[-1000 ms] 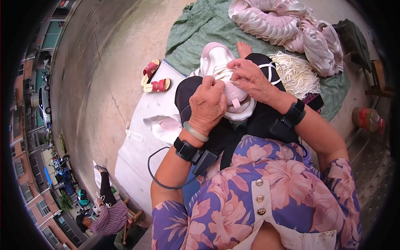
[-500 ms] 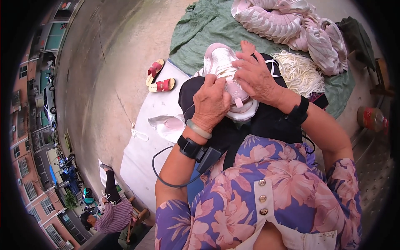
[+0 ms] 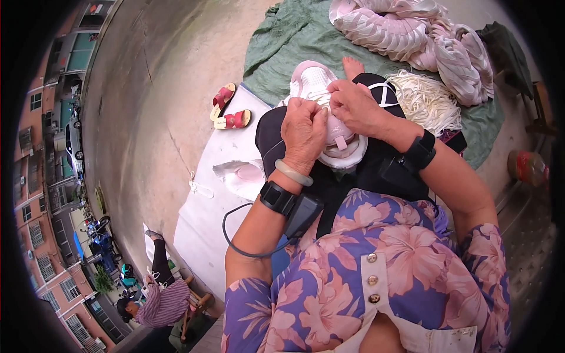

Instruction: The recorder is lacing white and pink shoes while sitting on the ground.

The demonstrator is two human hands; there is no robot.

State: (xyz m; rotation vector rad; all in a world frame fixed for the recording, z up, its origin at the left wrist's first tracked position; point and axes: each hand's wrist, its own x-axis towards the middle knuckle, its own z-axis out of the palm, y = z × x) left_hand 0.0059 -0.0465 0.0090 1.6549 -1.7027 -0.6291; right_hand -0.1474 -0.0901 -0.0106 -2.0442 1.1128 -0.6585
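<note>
A pink and white sneaker (image 3: pixel 313 78) rests across my lap, its toe pointing away from me. My left hand (image 3: pixel 302 132) is closed in a pinch at the left side of the lacing. On the other side my right hand (image 3: pixel 357 107) also pinches, with its fingertips at the lace rows. A white shoelace (image 3: pixel 382 92) trails out past the right hand over my dark-trousered knee. Between the hands the pink tongue (image 3: pixel 339 130) shows, with a small pull tab. My fingers hide most of the eyelets and the exact grip on the lace.
A heap of cream laces (image 3: pixel 426 101) lies right of my knee on a green tarp (image 3: pixel 288 38). Beyond it are bundled pink-white shoe uppers (image 3: pixel 406 35). Red sandals (image 3: pixel 233 119), a loose upper (image 3: pixel 240 177) and a seated person (image 3: pixel 165 303) are to the left.
The right hand's spread fingers have drawn together into a pinch at the lacing. My left hand has shifted slightly and turned, still closed. The sneaker stays on my lap.
</note>
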